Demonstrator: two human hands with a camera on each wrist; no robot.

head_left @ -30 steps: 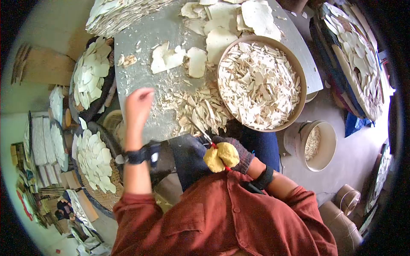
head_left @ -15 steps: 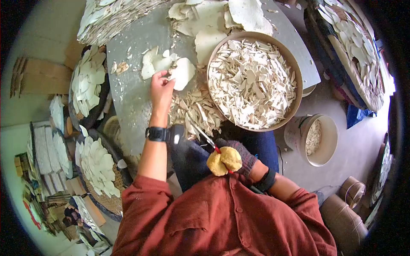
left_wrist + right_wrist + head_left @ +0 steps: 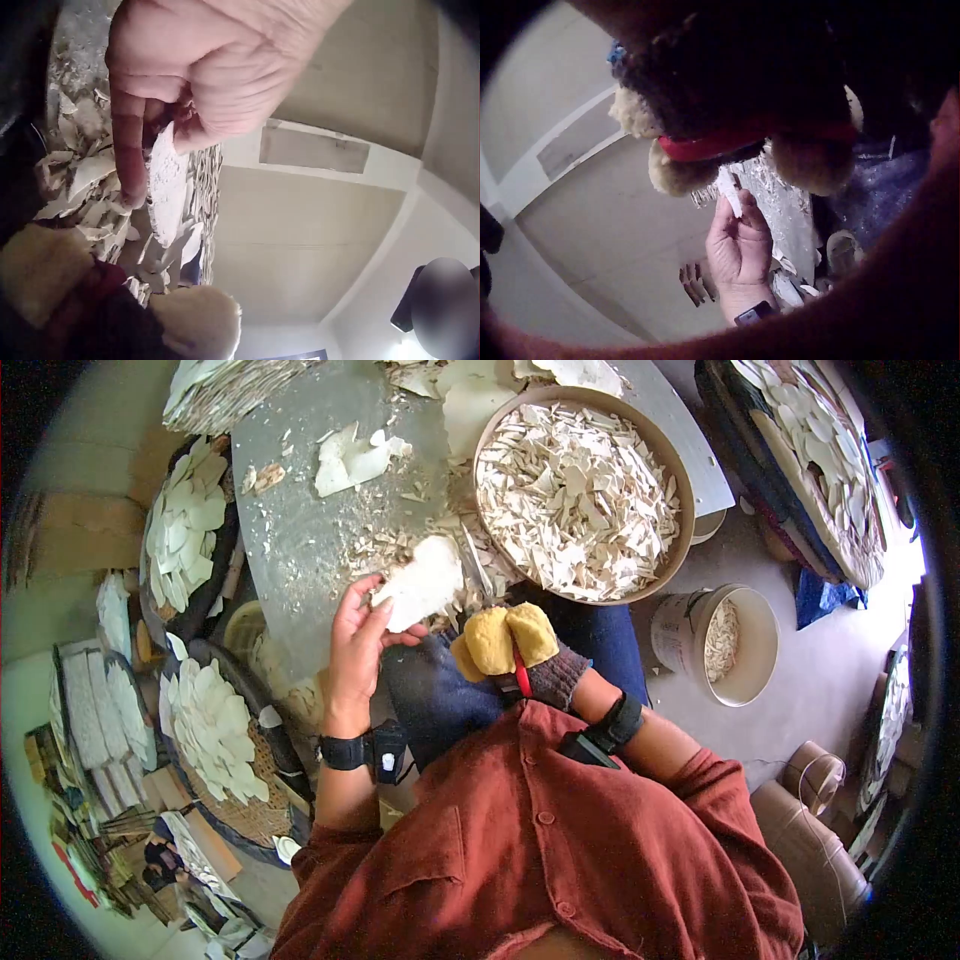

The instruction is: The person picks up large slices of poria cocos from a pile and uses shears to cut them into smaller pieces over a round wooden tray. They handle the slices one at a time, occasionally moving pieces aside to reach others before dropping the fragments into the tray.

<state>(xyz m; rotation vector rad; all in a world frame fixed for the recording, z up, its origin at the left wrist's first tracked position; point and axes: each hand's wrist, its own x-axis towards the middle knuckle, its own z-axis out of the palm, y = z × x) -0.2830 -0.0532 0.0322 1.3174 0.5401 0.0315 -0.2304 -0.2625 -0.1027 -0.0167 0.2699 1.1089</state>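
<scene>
My bare left hand (image 3: 355, 645) pinches a flat, irregular white piece (image 3: 425, 585) between thumb and fingers, over the front edge of the table. In the left wrist view the same piece (image 3: 166, 187) is seen nearly edge-on. My right hand (image 3: 558, 672), in a dark knitted glove, grips red-handled scissors (image 3: 490, 642) whose handles are padded with yellow foam. Their metal blades (image 3: 478, 565) point away from me, close beside the white piece. The right wrist view shows the foam pads dark and close, with the left hand (image 3: 739, 251) beyond them.
A round tray (image 3: 685, 525) of white cut strips stands on the grey table (image 3: 275, 550). Loose strips (image 3: 375, 552) and another flat piece (image 3: 355, 460) lie to its left. A bucket (image 3: 765, 670) stands at right; baskets of flat pieces (image 3: 205, 725) stand at left.
My left hand has reached onto the table, picked up the white piece and brought it back towards the scissors. My right hand keeps hold of the scissors, now turned more directly away from me.
</scene>
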